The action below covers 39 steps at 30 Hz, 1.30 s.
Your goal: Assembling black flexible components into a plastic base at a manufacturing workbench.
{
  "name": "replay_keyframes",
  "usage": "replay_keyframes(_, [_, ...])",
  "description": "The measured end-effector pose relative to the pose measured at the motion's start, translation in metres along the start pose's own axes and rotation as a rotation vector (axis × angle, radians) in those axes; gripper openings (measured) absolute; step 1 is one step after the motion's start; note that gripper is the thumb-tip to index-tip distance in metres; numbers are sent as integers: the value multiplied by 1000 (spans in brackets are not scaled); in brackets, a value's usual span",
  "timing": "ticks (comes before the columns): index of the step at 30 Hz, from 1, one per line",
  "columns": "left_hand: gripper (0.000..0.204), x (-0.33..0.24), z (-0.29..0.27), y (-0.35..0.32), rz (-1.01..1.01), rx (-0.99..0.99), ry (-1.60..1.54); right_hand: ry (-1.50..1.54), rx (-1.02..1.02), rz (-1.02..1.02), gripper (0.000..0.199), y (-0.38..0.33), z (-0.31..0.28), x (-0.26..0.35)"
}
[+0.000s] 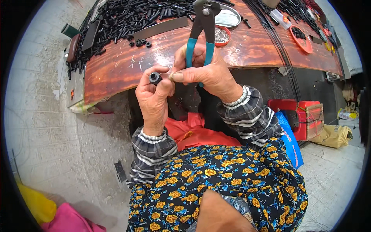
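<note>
Over the near edge of the table (102, 75), working close in with both hands! Gripping a black fitting (155, 78) in the left hand (152, 98), ringed end turned up toward the camera, apparently for a clear view and steady support. With the right hand (212, 73), pinching a pale sliver (172, 77) just beside the fitting, and clasping pliers (205, 21) by the teal handles too, head pointing away, probably to free thumb and finger without setting the tool down. Out ahead, a red dish (222, 45) of small metal bits (221, 35), likely placed for easy reach; leftward, a grey strip (162, 28) before a heap of black parts (135, 17), seemingly as a barrier. Mostly hidden under the thumb: the sliver, maybe metal, too small to be sure. Cut off above: the heap.
</note>
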<state>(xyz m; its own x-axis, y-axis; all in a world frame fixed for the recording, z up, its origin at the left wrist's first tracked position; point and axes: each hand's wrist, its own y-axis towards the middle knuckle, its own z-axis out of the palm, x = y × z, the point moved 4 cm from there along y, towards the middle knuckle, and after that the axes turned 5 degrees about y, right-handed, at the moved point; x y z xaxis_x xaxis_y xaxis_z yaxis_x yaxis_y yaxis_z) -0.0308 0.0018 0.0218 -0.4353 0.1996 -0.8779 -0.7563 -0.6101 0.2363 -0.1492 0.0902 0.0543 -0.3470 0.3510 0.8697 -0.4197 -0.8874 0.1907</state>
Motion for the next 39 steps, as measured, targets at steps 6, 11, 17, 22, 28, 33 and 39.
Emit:
replay_keyframes(6, [34,1,1,4,-28,26,-57,-42,141,-76,27,5,0,6])
replay_keyframes(11, [42,8,10,8,-44,-4,-50,-97,251,-44,25,12,-4,15])
replay_keyframes(17, [59,12,24,14,-51,15,-150,-126,78,-194,19,7,-2,16])
replay_keyframes(22, [63,11,24,11,-86,-36,-124,-93,-61,-185,15,-1,7,11])
replay_keyframes(28, [63,9,24,8,-105,-93,-74,-109,-118,-233,12,-4,8,0])
replay_keyframes(33, [63,11,21,9,-95,-88,-75,-69,-148,-180,10,-6,10,-2])
replay_keyframes(39, [62,12,25,8,-99,-104,-76,-1,-171,-189,7,-8,5,-4])
